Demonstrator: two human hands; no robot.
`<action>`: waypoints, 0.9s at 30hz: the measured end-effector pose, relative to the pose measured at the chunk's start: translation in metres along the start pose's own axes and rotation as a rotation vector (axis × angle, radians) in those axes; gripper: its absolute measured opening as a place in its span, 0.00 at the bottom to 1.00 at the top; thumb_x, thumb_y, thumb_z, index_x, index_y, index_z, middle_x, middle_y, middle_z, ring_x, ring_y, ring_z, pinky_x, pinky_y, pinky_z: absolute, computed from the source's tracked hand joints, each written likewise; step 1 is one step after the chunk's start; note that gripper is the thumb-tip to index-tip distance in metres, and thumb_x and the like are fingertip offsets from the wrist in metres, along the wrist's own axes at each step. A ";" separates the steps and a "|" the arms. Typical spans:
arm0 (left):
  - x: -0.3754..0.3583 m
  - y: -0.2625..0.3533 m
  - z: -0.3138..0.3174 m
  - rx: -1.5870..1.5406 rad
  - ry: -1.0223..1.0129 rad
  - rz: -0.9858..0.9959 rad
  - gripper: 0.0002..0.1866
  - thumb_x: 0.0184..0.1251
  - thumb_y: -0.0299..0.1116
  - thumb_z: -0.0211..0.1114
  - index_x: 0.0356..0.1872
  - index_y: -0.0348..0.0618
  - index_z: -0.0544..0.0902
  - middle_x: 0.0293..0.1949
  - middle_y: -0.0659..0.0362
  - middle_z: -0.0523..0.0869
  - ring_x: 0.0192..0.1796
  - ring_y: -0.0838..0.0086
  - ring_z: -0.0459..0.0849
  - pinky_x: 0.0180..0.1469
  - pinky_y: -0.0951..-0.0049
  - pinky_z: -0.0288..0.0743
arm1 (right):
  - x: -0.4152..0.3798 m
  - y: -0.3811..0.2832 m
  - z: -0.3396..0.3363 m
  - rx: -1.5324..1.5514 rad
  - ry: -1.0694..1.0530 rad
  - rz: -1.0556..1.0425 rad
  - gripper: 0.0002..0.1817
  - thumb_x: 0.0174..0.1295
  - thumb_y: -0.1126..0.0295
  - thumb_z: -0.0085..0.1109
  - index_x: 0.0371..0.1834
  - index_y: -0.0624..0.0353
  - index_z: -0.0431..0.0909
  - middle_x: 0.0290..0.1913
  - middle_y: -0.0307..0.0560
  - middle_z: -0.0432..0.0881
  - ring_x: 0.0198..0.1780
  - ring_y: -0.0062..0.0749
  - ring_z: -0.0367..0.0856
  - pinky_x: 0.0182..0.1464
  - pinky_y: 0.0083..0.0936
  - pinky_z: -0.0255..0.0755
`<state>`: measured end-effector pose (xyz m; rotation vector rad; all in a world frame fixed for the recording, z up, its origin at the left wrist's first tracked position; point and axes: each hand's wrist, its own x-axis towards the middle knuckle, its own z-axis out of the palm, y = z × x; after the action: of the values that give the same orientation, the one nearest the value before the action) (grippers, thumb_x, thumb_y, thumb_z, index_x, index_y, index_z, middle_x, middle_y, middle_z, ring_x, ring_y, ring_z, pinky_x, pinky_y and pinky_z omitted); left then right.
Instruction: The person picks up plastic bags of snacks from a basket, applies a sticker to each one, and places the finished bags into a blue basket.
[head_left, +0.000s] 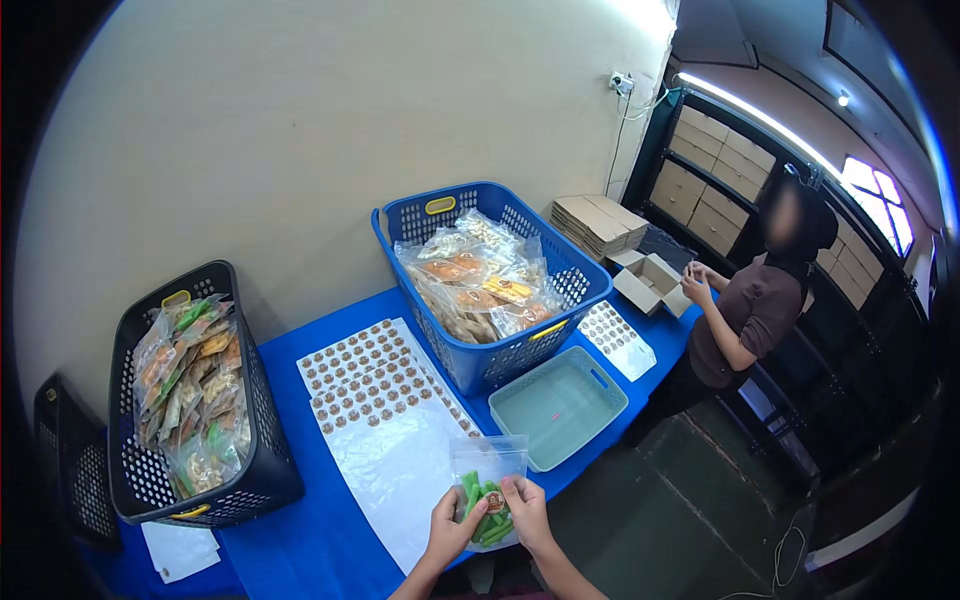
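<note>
A clear zip bag (487, 456) of green stick-shaped pieces hangs between my hands over the table's front edge. A round brown sticker (495, 502) sits on its front. My left hand (454, 526) grips the bag's left side, thumb near the sticker. On the right side, my right hand (528, 514) holds the bag too, its thumb just above the sticker. Beside my hands lie sheets of round brown stickers (365, 373), with a bare backing sheet (385, 480) nearest to me. Just past the bag stands a pale green tray (550, 415).
A blue basket (480, 365) full of snack bags stands at the back of the blue-covered table (285, 350). At left is a black basket (270, 440) of filled bags. Another sticker sheet (620, 340) lies right. A co-worker (755, 310) stands by an open carton (650, 283) and flattened cardboard (597, 222).
</note>
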<state>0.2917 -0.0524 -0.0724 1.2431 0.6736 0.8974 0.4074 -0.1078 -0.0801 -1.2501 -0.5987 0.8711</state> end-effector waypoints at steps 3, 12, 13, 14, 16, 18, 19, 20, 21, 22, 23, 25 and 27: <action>0.003 -0.002 -0.013 0.088 0.024 0.032 0.11 0.58 0.32 0.62 0.34 0.35 0.74 0.29 0.60 0.77 0.33 0.83 0.73 0.34 0.81 0.68 | 0.003 -0.014 0.011 0.015 -0.121 -0.001 0.10 0.62 0.67 0.53 0.36 0.64 0.74 0.34 0.40 0.78 0.37 0.18 0.75 0.42 0.16 0.68; -0.002 0.016 -0.027 -0.002 0.074 0.054 0.11 0.60 0.30 0.59 0.41 0.34 0.73 0.36 0.59 0.79 0.39 0.80 0.76 0.40 0.80 0.71 | 0.005 -0.030 0.035 -0.004 -0.193 -0.013 0.09 0.59 0.70 0.57 0.35 0.67 0.75 0.32 0.42 0.80 0.33 0.18 0.76 0.37 0.14 0.70; -0.002 0.021 -0.026 -0.020 0.094 0.057 0.11 0.60 0.30 0.60 0.40 0.34 0.74 0.35 0.59 0.79 0.38 0.81 0.76 0.39 0.80 0.70 | 0.005 -0.031 0.036 -0.029 -0.212 -0.027 0.09 0.59 0.70 0.57 0.34 0.67 0.75 0.31 0.41 0.80 0.33 0.18 0.76 0.37 0.14 0.69; -0.003 0.028 -0.026 -0.038 0.114 0.060 0.11 0.59 0.30 0.61 0.39 0.34 0.74 0.34 0.60 0.78 0.36 0.81 0.75 0.38 0.81 0.70 | 0.006 -0.031 0.037 -0.015 -0.212 -0.008 0.09 0.59 0.70 0.57 0.35 0.67 0.75 0.32 0.41 0.79 0.34 0.18 0.76 0.38 0.14 0.69; -0.003 0.030 -0.028 -0.017 0.150 0.078 0.11 0.59 0.31 0.63 0.37 0.35 0.74 0.32 0.61 0.79 0.34 0.83 0.75 0.36 0.82 0.70 | 0.007 -0.027 0.039 0.012 -0.213 0.035 0.09 0.59 0.70 0.57 0.37 0.67 0.74 0.33 0.41 0.79 0.36 0.18 0.76 0.40 0.15 0.69; -0.001 0.033 -0.034 -0.021 0.146 0.026 0.11 0.58 0.31 0.63 0.37 0.36 0.75 0.31 0.61 0.79 0.33 0.83 0.75 0.35 0.82 0.70 | 0.004 -0.034 0.044 -0.006 -0.252 -0.005 0.10 0.58 0.72 0.58 0.39 0.67 0.74 0.35 0.41 0.78 0.38 0.19 0.76 0.43 0.16 0.68; 0.001 0.033 -0.036 -0.022 0.142 0.001 0.11 0.58 0.31 0.63 0.37 0.36 0.75 0.31 0.61 0.79 0.33 0.84 0.75 0.34 0.82 0.70 | 0.002 -0.039 0.047 -0.014 -0.270 -0.028 0.11 0.57 0.72 0.58 0.40 0.67 0.73 0.36 0.42 0.78 0.39 0.19 0.75 0.44 0.17 0.68; 0.003 0.030 -0.037 -0.009 0.167 0.031 0.10 0.57 0.30 0.64 0.35 0.36 0.75 0.30 0.61 0.80 0.31 0.84 0.75 0.33 0.83 0.70 | 0.000 -0.042 0.048 -0.053 -0.272 -0.051 0.12 0.57 0.73 0.59 0.41 0.67 0.73 0.37 0.42 0.78 0.40 0.20 0.75 0.45 0.17 0.68; 0.002 0.032 -0.037 0.018 0.157 0.054 0.10 0.57 0.30 0.64 0.35 0.35 0.75 0.30 0.61 0.80 0.32 0.84 0.75 0.33 0.83 0.70 | -0.003 -0.045 0.049 -0.092 -0.274 -0.071 0.13 0.56 0.74 0.59 0.42 0.67 0.72 0.39 0.43 0.78 0.41 0.21 0.75 0.46 0.18 0.68; 0.002 0.036 -0.036 0.045 0.149 0.077 0.10 0.57 0.30 0.64 0.35 0.35 0.75 0.30 0.60 0.80 0.32 0.84 0.75 0.33 0.83 0.70 | -0.005 -0.047 0.050 -0.132 -0.278 -0.090 0.14 0.55 0.74 0.60 0.43 0.67 0.72 0.40 0.43 0.78 0.42 0.21 0.75 0.47 0.19 0.68; 0.001 0.039 -0.035 0.070 0.144 0.102 0.09 0.57 0.30 0.63 0.34 0.35 0.75 0.30 0.60 0.80 0.32 0.84 0.76 0.34 0.83 0.70 | -0.005 -0.048 0.049 -0.105 -0.282 -0.074 0.14 0.55 0.75 0.60 0.43 0.67 0.72 0.40 0.44 0.78 0.43 0.22 0.75 0.47 0.19 0.68; -0.001 0.041 -0.032 0.066 0.141 0.130 0.09 0.57 0.30 0.63 0.34 0.34 0.76 0.30 0.60 0.80 0.32 0.83 0.76 0.34 0.82 0.70 | -0.003 -0.050 0.045 -0.049 -0.296 -0.043 0.14 0.54 0.76 0.61 0.43 0.68 0.72 0.40 0.44 0.78 0.43 0.22 0.76 0.48 0.19 0.69; -0.003 0.044 -0.029 0.057 0.138 0.158 0.09 0.57 0.29 0.63 0.34 0.34 0.76 0.31 0.60 0.81 0.33 0.83 0.76 0.35 0.82 0.70 | -0.004 -0.055 0.041 -0.026 -0.330 0.000 0.15 0.55 0.75 0.60 0.44 0.69 0.72 0.41 0.46 0.79 0.43 0.23 0.76 0.48 0.20 0.69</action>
<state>0.2572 -0.0368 -0.0361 1.3071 0.7216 1.1096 0.3850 -0.0925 -0.0170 -1.1370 -0.8745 1.0822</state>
